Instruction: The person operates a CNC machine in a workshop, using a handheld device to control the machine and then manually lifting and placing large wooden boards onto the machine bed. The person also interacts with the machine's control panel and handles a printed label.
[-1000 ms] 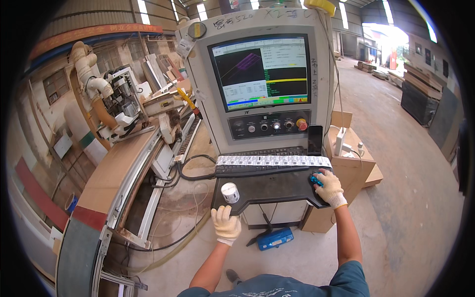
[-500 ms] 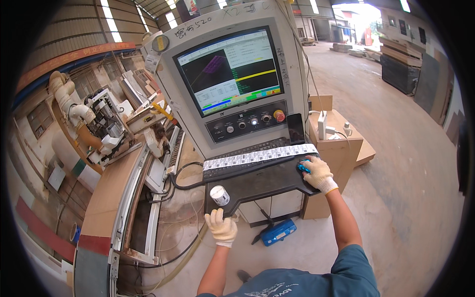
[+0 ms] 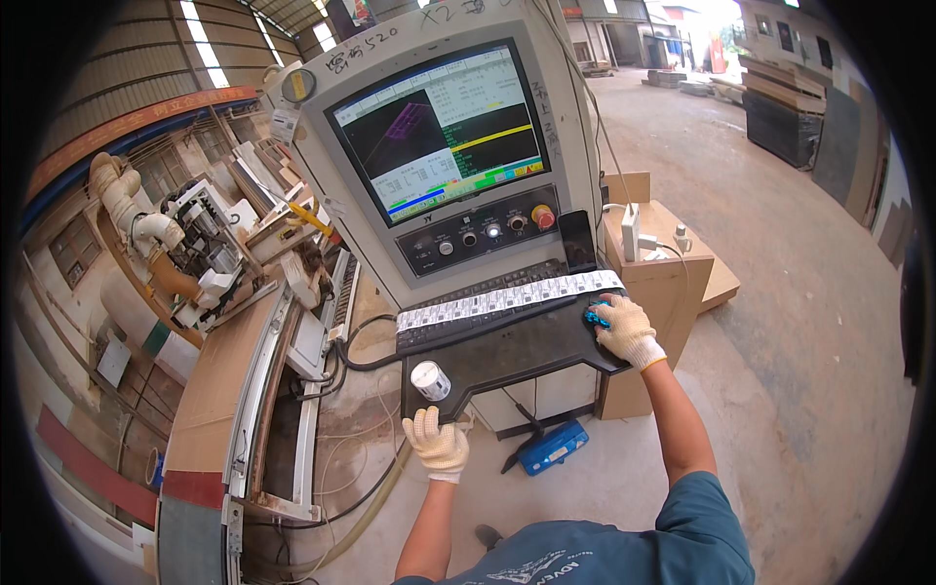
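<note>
My right hand (image 3: pixel 629 331), in a cream knitted glove, is wrapped over a blue mouse (image 3: pixel 596 314) at the right end of the black shelf (image 3: pixel 522 353). The palm hides most of the mouse. My left hand (image 3: pixel 436 445), gloved the same way, rests its spread fingers on the shelf's front left edge and holds nothing. Just beyond those fingers stands a white roll of labels (image 3: pixel 430 380). A long strip of printed labels (image 3: pixel 507 302) lies across the black keyboard (image 3: pixel 434 336). Above it, the control cabinet's screen (image 3: pixel 439 132) shows a purple drawing and a yellow line.
A dark phone (image 3: pixel 576 242) leans beside the keyboard, below a red stop knob (image 3: pixel 542 216). At right is a wooden box (image 3: pixel 663 283) with a white power strip (image 3: pixel 631 232). A machine bed (image 3: pixel 210 400) runs along the left. A blue dustpan-like object (image 3: pixel 553 448) lies beneath the shelf.
The whole view has shifted slightly, with the cabinet sitting a little further left and higher. My right hand stays on the mouse and my left stays at the shelf edge.
</note>
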A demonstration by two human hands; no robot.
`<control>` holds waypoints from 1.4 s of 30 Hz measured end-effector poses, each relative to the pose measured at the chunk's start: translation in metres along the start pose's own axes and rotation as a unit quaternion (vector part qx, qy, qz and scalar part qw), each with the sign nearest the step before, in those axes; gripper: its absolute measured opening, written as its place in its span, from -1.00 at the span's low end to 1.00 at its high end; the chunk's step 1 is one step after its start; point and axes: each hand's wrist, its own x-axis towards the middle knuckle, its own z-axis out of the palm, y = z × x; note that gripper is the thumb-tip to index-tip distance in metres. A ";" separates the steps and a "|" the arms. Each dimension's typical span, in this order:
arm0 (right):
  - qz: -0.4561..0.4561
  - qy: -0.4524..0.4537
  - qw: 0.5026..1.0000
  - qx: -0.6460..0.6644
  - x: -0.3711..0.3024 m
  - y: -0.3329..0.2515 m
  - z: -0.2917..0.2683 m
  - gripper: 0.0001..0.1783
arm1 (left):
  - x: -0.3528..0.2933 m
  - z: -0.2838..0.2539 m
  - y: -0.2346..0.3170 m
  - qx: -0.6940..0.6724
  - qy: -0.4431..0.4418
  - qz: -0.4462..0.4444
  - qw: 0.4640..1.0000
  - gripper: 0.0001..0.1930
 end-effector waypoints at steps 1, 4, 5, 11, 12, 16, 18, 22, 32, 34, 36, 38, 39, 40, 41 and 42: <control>0.000 0.004 1.000 0.001 0.000 0.000 0.000 -0.59 | 0.000 0.000 0.001 0.001 -0.001 -0.001 1.000 -0.82; 0.007 -0.004 1.000 0.003 0.001 0.000 -0.001 -0.59 | 0.001 0.000 0.002 0.005 -0.002 -0.005 1.000 -0.82; 0.003 -0.005 1.000 0.003 0.001 0.000 -0.001 -0.60 | 0.001 -0.001 0.003 0.003 -0.004 -0.006 1.000 -0.82; 0.001 -0.014 1.000 0.003 0.002 0.002 -0.001 -0.50 | 0.004 -0.001 0.006 0.010 0.001 -0.010 1.000 -0.76; 0.003 -0.005 1.000 0.009 0.002 0.003 0.001 -0.47 | 0.004 -0.002 0.006 0.009 0.000 -0.011 1.000 -0.75; -0.003 0.031 0.999 0.035 0.002 0.011 0.008 -0.25 | 0.002 -0.009 0.004 -0.032 -0.018 -0.032 0.999 -0.77; 0.030 0.031 0.998 0.038 0.001 0.010 0.010 -0.24 | 0.000 -0.013 -0.001 -0.047 -0.024 -0.025 0.998 -0.79; 0.001 0.157 0.987 0.031 0.009 -0.027 -0.005 -0.41 | 0.000 -0.020 -0.013 -0.090 -0.012 -0.036 0.995 -0.88; -0.369 0.033 0.928 -0.018 0.166 -0.375 -0.005 -0.53 | 0.041 -0.103 -0.165 -0.464 0.021 -0.007 0.886 -0.88; -0.354 0.078 0.931 -0.043 0.219 -0.446 0.032 -0.52 | 0.045 -0.158 -0.268 -0.438 0.064 -0.124 0.888 -0.94; -0.286 0.067 0.955 -0.046 0.269 -0.499 0.068 -0.57 | 0.042 -0.229 -0.354 -0.409 0.189 -0.249 0.857 -0.95; -0.109 0.052 0.989 -0.087 0.313 -0.533 0.099 -0.56 | 0.039 -0.305 -0.414 -0.325 0.345 -0.296 0.829 -0.92; -0.024 0.051 0.994 -0.089 0.328 -0.540 0.112 -0.55 | 0.040 -0.338 -0.436 -0.269 0.368 -0.255 0.852 -0.92; -0.006 0.102 0.992 -0.077 0.337 -0.542 0.127 -0.53 | 0.042 -0.367 -0.457 -0.248 0.374 -0.208 0.869 -0.91; 0.017 0.146 0.987 -0.067 0.341 -0.541 0.142 -0.51 | 0.047 -0.388 -0.475 -0.260 0.336 -0.122 0.897 -0.91; 0.055 0.160 0.984 -0.057 0.350 -0.541 0.156 -0.51 | 0.053 -0.405 -0.492 -0.267 0.306 -0.045 0.912 -0.90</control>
